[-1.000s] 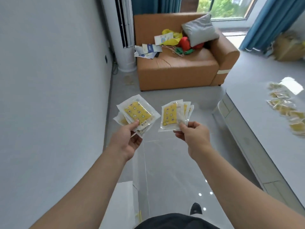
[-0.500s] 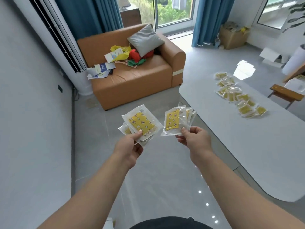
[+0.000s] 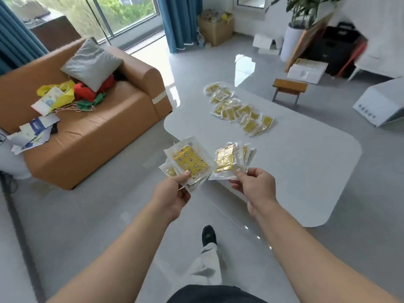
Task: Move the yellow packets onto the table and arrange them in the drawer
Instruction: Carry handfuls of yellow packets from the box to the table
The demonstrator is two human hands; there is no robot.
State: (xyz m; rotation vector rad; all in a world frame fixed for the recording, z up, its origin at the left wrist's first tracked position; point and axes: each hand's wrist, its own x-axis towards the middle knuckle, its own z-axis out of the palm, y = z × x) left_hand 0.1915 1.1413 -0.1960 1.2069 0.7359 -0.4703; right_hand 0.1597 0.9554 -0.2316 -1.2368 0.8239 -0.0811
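My left hand [image 3: 172, 194] pinches a fanned stack of clear packets, the top one yellow with a star print [image 3: 189, 161]. In my right hand [image 3: 253, 184] is a second fan of yellow packets [image 3: 227, 161], pinched between thumb and fingers. Both stacks hang over the near left corner of the white table [image 3: 295, 167]. On the table's far side lies a loose row of several more yellow packets [image 3: 239, 111]. No drawer is in view.
An orange sofa [image 3: 91, 132] with a grey cushion, bags and papers stands to the left. Beyond the table are a small wooden stool [image 3: 289, 87], a cardboard box [image 3: 215, 27], white boxes and a potted plant. My shoe [image 3: 208, 235] is on the glossy floor.
The view has swung right, from the wall and sofa to the table. Both hands carry their packets along and now hang over the table's near corner. The grips are unchanged.
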